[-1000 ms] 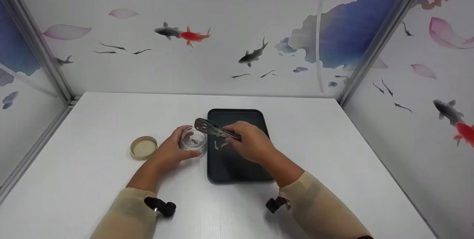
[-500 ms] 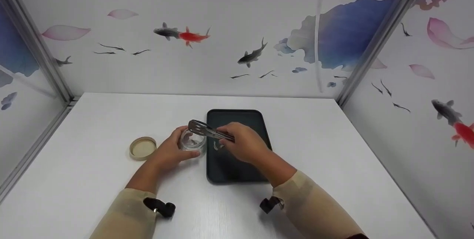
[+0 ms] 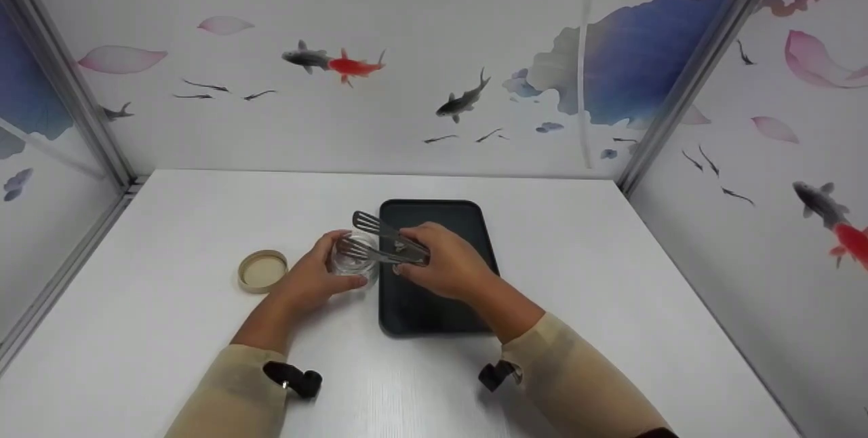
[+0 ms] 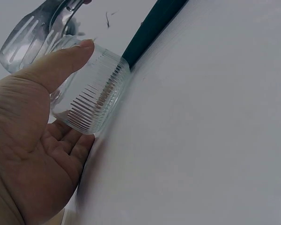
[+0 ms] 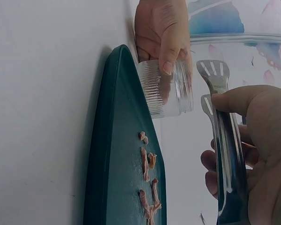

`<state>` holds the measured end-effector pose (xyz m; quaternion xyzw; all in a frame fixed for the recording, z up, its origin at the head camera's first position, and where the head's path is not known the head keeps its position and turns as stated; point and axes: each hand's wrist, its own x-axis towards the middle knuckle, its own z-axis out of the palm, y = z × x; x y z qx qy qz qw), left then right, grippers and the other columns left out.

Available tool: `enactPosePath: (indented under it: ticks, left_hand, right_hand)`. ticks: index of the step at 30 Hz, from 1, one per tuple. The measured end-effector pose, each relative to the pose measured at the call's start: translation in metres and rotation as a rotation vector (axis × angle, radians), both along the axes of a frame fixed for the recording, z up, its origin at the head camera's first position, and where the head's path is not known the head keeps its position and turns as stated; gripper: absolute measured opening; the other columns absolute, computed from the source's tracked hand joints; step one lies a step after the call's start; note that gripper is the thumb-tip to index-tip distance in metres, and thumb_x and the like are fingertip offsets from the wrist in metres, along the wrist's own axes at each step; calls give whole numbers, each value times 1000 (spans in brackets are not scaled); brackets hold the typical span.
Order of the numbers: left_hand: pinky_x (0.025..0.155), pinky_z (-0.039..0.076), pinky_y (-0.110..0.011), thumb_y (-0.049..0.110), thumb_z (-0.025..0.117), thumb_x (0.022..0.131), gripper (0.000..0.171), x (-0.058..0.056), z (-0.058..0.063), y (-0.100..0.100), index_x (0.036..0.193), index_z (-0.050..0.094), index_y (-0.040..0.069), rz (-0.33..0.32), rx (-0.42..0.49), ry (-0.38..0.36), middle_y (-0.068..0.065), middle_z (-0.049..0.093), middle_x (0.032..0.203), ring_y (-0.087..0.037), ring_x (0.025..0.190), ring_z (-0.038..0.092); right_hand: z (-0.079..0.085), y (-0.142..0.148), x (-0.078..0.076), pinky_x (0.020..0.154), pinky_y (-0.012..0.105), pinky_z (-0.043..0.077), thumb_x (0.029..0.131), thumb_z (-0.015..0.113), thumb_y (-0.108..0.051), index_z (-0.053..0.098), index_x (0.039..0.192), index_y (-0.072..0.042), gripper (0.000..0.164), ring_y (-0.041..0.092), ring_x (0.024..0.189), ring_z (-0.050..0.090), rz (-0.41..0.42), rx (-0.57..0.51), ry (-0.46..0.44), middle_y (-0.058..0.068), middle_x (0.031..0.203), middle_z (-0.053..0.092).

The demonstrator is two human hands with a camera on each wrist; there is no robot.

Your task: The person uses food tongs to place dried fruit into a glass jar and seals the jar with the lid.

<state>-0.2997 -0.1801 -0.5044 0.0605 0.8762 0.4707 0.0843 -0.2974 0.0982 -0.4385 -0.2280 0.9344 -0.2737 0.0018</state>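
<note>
My left hand holds a clear glass jar with a ribbed lower wall, thumb on the near side and fingers round the far side. The jar has no lid on and stands against the left edge of a dark tray. In my right hand are metal tongs with slotted ends. Their two arms are spread apart, the slotted ends over and beside the jar's mouth in the head view. Several small, pinkish-brown dried strips lie on the tray, mostly hidden by the right hand in the head view.
A round beige lid lies on the white table, left of the left forearm. White panels painted with fish and petals stand round the back and sides, framed by metal posts.
The tongs went slightly left over the jar with their arms together; now the arms have spread apart. The left hand and the jar have stayed in place.
</note>
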Motion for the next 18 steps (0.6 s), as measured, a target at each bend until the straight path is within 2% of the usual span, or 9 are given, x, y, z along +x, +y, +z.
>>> enactPosePath:
  ticks: [7,18]
  left_hand:
    - [130,29,-60,51,90,84,102,-1,0,0,165,30,36,4,8,13,-10,35,174,-36,162,32]
    - [128,32,-58,50,91,83,99,-1,-2,-2,163,33,35,-3,35,36,-10,46,166,-35,154,44]
  right_hand:
    - [0,2,-1,98,45,56,94,81,-47,55,158,-25,72,22,114,67,-21,13,5,-1,144,63]
    - [0,22,0,93,41,55,95,80,-45,55,157,-27,69,16,107,63,-66,24,20,-3,142,63]
